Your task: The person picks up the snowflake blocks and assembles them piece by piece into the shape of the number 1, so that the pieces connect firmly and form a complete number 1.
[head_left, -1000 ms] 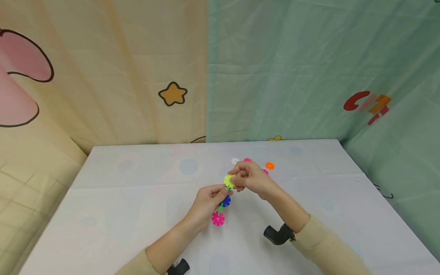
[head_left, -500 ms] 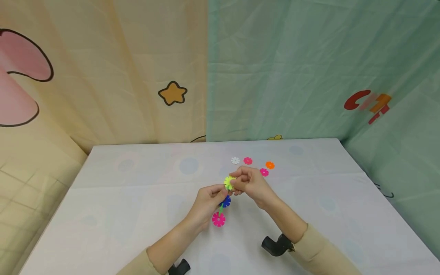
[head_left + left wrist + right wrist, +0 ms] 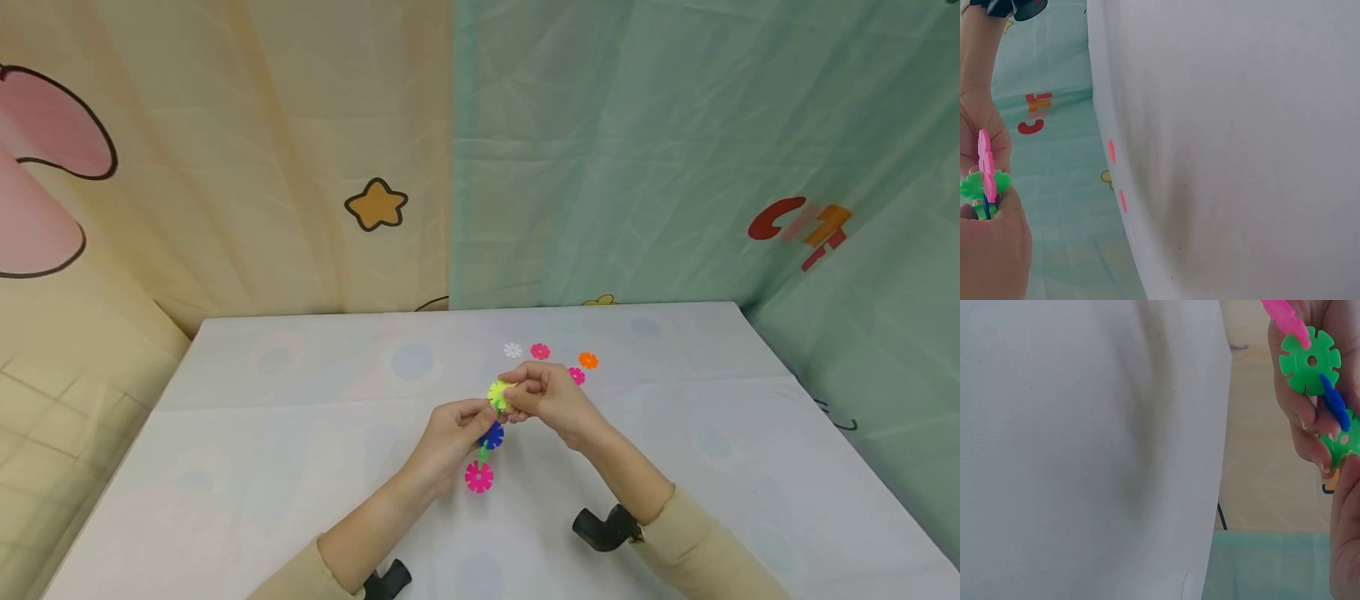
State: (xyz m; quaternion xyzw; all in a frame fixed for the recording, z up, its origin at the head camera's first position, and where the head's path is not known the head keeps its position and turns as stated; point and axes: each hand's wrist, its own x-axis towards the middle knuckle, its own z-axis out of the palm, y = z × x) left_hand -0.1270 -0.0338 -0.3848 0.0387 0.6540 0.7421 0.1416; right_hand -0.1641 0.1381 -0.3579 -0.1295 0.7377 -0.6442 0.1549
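A chain of notched flower discs hangs between the hands: a yellow disc [image 3: 498,394] on top, then green, a blue disc [image 3: 492,436], green again and a pink disc [image 3: 479,477] lowest. My left hand [image 3: 452,435] pinches the chain around the upper green disc, just above the blue one. With thumb and forefinger my right hand [image 3: 553,402] grips the yellow disc. In the right wrist view the lower green disc [image 3: 1310,361] shows whole beside the blue disc [image 3: 1335,404]; the yellow one is hidden there.
Behind the hands a white disc [image 3: 513,351], a pink disc [image 3: 540,351], an orange disc [image 3: 588,360] and another pink disc [image 3: 577,376] lie on the white-covered table [image 3: 285,467]. Curtains [image 3: 600,167] stand along its back and sides.
Over the last second my right hand has dipped slightly, uncovering more of the loose discs behind it. The yellow disc stays between the hands, and the left hand has barely moved.
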